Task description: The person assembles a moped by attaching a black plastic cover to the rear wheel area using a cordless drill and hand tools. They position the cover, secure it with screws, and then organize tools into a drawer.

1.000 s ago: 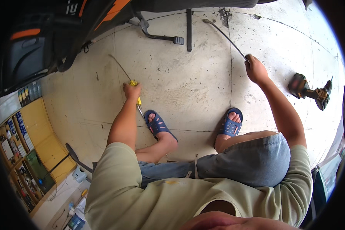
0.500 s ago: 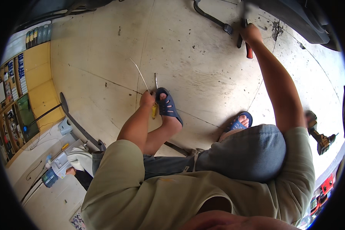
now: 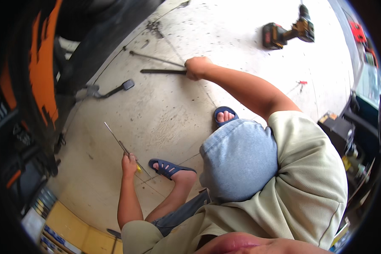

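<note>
Fingers of the left hand (image 3: 129, 165) closed round slim metal tools (image 3: 113, 134) at near left, while the right hand (image 3: 197, 68), farther off, gripped a dark rod (image 3: 158, 59) and black bar (image 3: 163, 71), which could slip apart if that shared grip loosened.

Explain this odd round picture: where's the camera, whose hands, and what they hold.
No robot here: these are a person's bare hands, seen from above by a fisheye camera worn on the head, which bends straight edges. The left hand holds a slim silver metal rod; a small yellow part shows beside it. The right hand closes on a thin grey metal rod; a flat black bar also extends from that fist, its hold unclear. A black-and-tan cordless drill lies on the pale, speckled floor. An orange-and-black machine stands upper left.
</note>
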Demonstrator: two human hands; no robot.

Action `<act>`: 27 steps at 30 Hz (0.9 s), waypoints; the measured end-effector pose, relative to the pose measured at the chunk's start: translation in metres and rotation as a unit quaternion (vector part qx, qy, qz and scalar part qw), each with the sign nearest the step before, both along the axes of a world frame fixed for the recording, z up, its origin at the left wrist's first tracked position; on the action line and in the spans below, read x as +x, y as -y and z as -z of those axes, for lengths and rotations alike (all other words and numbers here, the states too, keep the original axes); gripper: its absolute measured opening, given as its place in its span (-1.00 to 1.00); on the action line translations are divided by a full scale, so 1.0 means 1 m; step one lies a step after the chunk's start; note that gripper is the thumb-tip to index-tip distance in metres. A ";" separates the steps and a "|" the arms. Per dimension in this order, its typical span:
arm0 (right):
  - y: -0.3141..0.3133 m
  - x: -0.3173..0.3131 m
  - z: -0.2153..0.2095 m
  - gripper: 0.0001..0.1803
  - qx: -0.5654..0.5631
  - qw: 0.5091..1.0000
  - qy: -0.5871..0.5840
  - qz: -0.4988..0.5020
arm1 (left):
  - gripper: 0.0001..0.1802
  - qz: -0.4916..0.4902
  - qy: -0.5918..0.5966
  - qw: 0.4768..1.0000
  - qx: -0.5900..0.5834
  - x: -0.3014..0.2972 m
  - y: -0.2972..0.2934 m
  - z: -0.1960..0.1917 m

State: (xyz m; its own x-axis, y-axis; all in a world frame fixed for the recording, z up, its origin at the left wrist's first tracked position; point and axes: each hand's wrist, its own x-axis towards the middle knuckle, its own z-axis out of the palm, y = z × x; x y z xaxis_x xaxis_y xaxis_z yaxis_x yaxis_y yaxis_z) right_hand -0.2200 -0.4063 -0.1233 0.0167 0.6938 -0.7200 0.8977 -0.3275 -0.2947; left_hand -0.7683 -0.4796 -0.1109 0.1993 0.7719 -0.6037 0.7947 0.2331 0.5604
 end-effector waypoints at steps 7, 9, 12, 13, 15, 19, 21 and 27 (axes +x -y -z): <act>0.117 -0.004 -0.030 -0.37 0.010 0.964 -0.174 0.202 | -0.78 0.088 0.207 0.974 -0.028 0.255 -0.095 -0.059; 0.125 -0.024 -0.033 -0.26 0.028 0.970 -0.153 0.185 | -0.73 0.022 0.250 0.964 -0.093 0.306 -0.104 -0.055; 0.143 -0.025 0.007 -0.50 0.113 0.964 -0.082 0.225 | -0.74 -0.014 0.243 0.959 -0.143 0.340 -0.102 -0.051; 0.148 -0.016 -0.009 -0.52 0.110 0.961 -0.086 0.240 | -0.75 -0.005 0.253 0.956 -0.147 0.339 -0.105 -0.052; 0.172 0.009 -0.002 -0.62 0.102 0.955 -0.065 0.269 | -0.75 -0.003 0.231 0.957 -0.174 0.348 -0.101 -0.060; 0.211 0.033 -0.005 -0.84 0.052 0.974 0.013 0.219 | -0.75 0.011 0.196 0.962 -0.189 0.361 -0.097 -0.057; 0.216 0.033 0.003 -0.86 0.051 0.973 0.024 0.226 | -0.74 0.030 0.181 0.965 -0.185 0.374 -0.094 -0.056; 0.228 0.042 -0.063 -0.79 0.006 0.943 -0.074 0.326 | -0.51 0.117 0.165 0.959 -0.199 0.433 -0.079 -0.073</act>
